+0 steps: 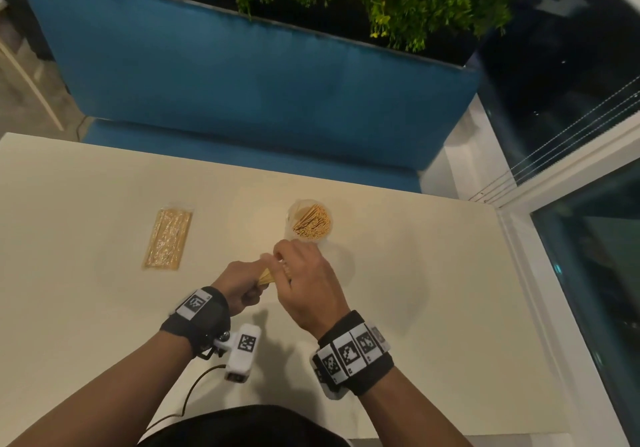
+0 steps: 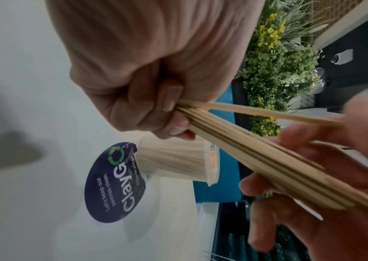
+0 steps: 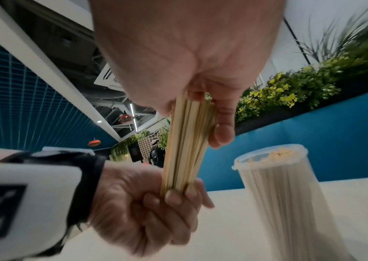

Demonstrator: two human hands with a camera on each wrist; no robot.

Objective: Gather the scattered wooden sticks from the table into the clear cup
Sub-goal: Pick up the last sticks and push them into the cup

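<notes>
Head view: above the table, the left hand and right hand meet over a bundle of sticks, just short of the cup, which stands upright and already well filled; a flat packet lies well apart to the left. Left wrist view: the left hand's fingers curl round the bundle's lower end; the sticks are thin, pale, flat and straight, one splaying off. Right wrist view: the right hand's fingers pinch the upper part. Such sticks are probably light, stiff and smooth, apt to fan or slip singly, so hold near mid-length, ends squared, and lower them gently.
</notes>
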